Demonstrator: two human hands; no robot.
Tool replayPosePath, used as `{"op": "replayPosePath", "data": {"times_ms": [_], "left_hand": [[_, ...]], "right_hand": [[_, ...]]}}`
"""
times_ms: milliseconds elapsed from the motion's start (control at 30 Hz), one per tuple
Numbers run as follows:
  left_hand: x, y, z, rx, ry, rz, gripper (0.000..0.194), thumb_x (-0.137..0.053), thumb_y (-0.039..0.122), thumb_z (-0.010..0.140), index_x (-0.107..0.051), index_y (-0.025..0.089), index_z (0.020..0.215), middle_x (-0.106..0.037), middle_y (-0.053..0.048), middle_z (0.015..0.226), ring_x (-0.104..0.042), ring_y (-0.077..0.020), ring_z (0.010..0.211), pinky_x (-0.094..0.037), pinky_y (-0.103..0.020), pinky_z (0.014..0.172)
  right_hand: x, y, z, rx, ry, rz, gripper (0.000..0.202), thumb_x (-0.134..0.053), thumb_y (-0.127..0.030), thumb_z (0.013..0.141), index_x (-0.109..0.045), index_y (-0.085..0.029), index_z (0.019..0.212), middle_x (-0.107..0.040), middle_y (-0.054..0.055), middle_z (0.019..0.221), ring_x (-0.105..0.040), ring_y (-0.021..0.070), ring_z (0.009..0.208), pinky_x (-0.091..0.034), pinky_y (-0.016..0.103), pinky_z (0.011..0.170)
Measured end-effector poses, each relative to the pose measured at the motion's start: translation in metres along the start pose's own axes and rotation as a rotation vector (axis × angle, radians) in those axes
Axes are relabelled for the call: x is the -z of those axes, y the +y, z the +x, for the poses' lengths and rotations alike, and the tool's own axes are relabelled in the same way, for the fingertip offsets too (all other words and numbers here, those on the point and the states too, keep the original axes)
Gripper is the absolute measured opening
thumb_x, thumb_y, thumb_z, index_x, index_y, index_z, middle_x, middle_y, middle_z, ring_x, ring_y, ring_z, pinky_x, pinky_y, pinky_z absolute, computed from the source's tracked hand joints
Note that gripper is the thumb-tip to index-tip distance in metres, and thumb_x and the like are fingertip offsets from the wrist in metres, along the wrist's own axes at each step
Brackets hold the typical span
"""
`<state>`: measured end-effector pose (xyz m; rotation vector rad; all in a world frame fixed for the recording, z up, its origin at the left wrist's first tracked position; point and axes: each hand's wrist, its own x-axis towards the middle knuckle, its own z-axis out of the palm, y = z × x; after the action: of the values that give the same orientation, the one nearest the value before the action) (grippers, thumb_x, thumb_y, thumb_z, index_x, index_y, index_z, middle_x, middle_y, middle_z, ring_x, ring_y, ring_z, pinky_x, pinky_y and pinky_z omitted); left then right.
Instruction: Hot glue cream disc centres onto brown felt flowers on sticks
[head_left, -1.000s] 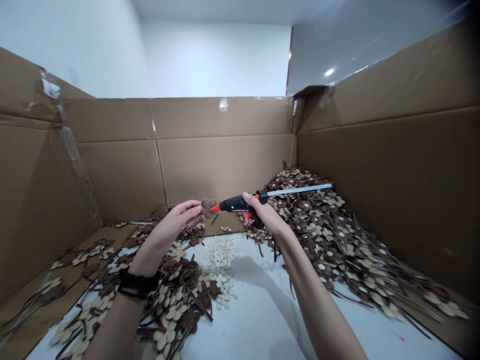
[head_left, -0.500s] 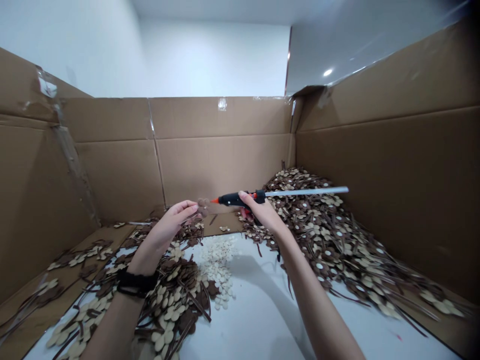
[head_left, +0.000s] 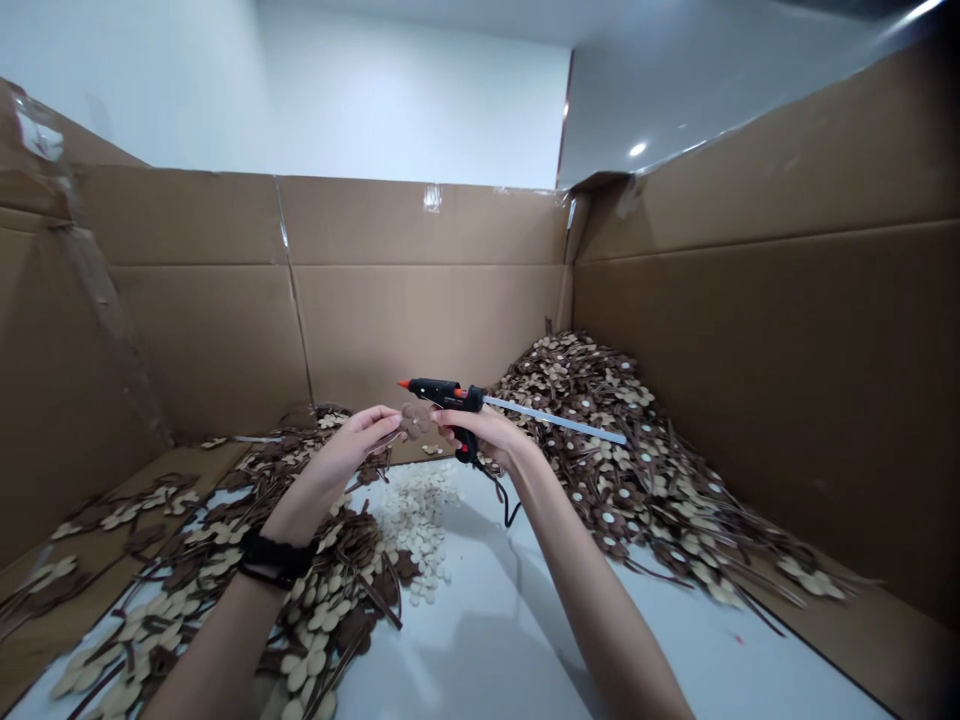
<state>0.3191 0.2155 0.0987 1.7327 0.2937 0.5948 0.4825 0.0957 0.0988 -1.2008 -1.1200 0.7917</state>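
A brown flower-shaped piece (head_left: 413, 421) is pinched between the thumb and fingers of my left hand (head_left: 364, 435), which has a black band at the wrist. My right hand (head_left: 480, 430) is wrapped round a black glue gun (head_left: 442, 393) with an orange tip that points left, just above the flower piece. A long translucent glue stick (head_left: 555, 418) sticks out of the back of the gun. The thumb and a finger of my right hand are close to the flower's right edge; whether they touch it I cannot tell.
Brown and beige flower pieces with strips lie heaped at the left (head_left: 322, 600). Small white discs (head_left: 420, 515) are spread mid-table. A large pile of flowers with white dots (head_left: 622, 470) stands at the right. Cardboard walls (head_left: 427, 310) surround the white tabletop (head_left: 480, 640).
The glue gun has tilted, its tip rising off the flower and its glue stick now sloping down to the right. My right hand has come nearer to the flower. The view has shifted slightly.
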Motion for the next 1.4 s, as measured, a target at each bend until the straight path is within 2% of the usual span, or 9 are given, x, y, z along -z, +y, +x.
{"op": "replayPosePath", "data": {"times_ms": [167,367,767,833,900,1000,1133,1267,1400], "left_hand": [[-0.002,0.001,-0.001,0.019,0.018,-0.014,0.030,-0.064,0.042,0.075,-0.061,0.016,0.090,-0.063,-0.004,0.092,-0.057,-0.0133,0.086,-0.042,-0.022,0.074],[-0.003,-0.003,0.000,0.015,-0.014,-0.031,0.030,-0.064,0.042,0.076,-0.061,0.016,0.090,-0.061,-0.002,0.092,-0.056,-0.0125,0.088,-0.041,-0.021,0.076],[-0.008,-0.008,0.004,-0.030,-0.003,0.013,0.032,-0.055,0.045,0.081,-0.058,0.015,0.092,-0.062,-0.004,0.096,-0.057,-0.0129,0.086,-0.043,-0.022,0.077],[-0.006,-0.017,0.008,-0.067,0.018,0.190,0.039,-0.041,0.049,0.087,-0.058,0.016,0.097,-0.064,-0.006,0.098,-0.058,-0.0134,0.082,-0.043,-0.022,0.072],[-0.002,-0.031,0.014,-0.064,-0.008,0.532,0.042,-0.031,0.046,0.090,-0.060,0.017,0.099,-0.066,-0.006,0.096,-0.057,-0.0138,0.076,-0.042,-0.022,0.066],[0.003,-0.058,0.021,0.026,-0.081,0.913,0.024,-0.048,0.033,0.082,-0.067,0.018,0.084,-0.069,-0.005,0.086,-0.060,-0.0162,0.077,-0.041,-0.024,0.072],[-0.003,-0.095,0.027,0.135,-0.140,1.039,0.006,-0.064,0.021,0.066,-0.069,0.018,0.064,-0.070,-0.005,0.075,-0.063,-0.0203,0.078,-0.040,-0.027,0.079],[-0.013,-0.119,0.027,0.140,-0.164,1.064,0.009,-0.067,0.025,0.066,-0.071,0.019,0.072,-0.072,-0.005,0.081,-0.064,-0.0207,0.081,-0.040,-0.026,0.077],[-0.014,-0.129,0.028,0.092,-0.137,1.023,0.009,-0.066,0.025,0.067,-0.071,0.019,0.072,-0.072,-0.005,0.079,-0.064,-0.0202,0.080,-0.039,-0.025,0.074]], "right_hand": [[0.001,0.006,0.006,0.006,0.020,0.040,0.039,-0.073,-0.036,0.062,-0.059,-0.013,0.090,-0.047,-0.004,0.061,-0.042,0.0049,0.052,-0.032,0.018,0.047],[0.003,0.007,0.007,-0.044,0.013,0.083,0.034,-0.076,-0.035,0.058,-0.057,-0.012,0.074,-0.052,-0.001,0.062,-0.045,0.0057,0.051,-0.034,0.020,0.047],[0.001,0.008,0.007,-0.041,0.092,0.182,0.033,-0.078,-0.029,0.057,-0.059,-0.011,0.076,-0.052,-0.002,0.057,-0.045,0.0059,0.048,-0.035,0.020,0.046],[0.002,0.008,0.009,-0.007,0.146,0.225,0.031,-0.077,-0.029,0.057,-0.057,-0.012,0.073,-0.052,-0.002,0.058,-0.045,0.0052,0.049,-0.034,0.019,0.046],[0.005,0.008,0.012,0.034,0.206,0.281,0.030,-0.075,-0.030,0.058,-0.054,-0.013,0.070,-0.052,-0.003,0.058,-0.045,0.0044,0.049,-0.033,0.018,0.046],[0.012,0.008,0.017,0.074,0.286,0.369,0.030,-0.073,-0.031,0.060,-0.051,-0.015,0.072,-0.049,-0.005,0.056,-0.042,0.0037,0.048,-0.032,0.018,0.045],[0.021,0.009,0.022,0.077,0.356,0.462,0.030,-0.072,-0.029,0.059,-0.049,-0.016,0.073,-0.048,-0.005,0.054,-0.040,0.0035,0.046,-0.031,0.017,0.043],[0.023,0.012,0.024,0.065,0.395,0.510,0.027,-0.070,-0.027,0.060,-0.048,-0.016,0.072,-0.048,-0.005,0.053,-0.040,0.0038,0.046,-0.031,0.017,0.042],[0.021,0.012,0.024,0.072,0.421,0.506,0.026,-0.070,-0.027,0.059,-0.048,-0.016,0.069,-0.049,-0.005,0.052,-0.040,0.0037,0.045,-0.031,0.017,0.042]]}}
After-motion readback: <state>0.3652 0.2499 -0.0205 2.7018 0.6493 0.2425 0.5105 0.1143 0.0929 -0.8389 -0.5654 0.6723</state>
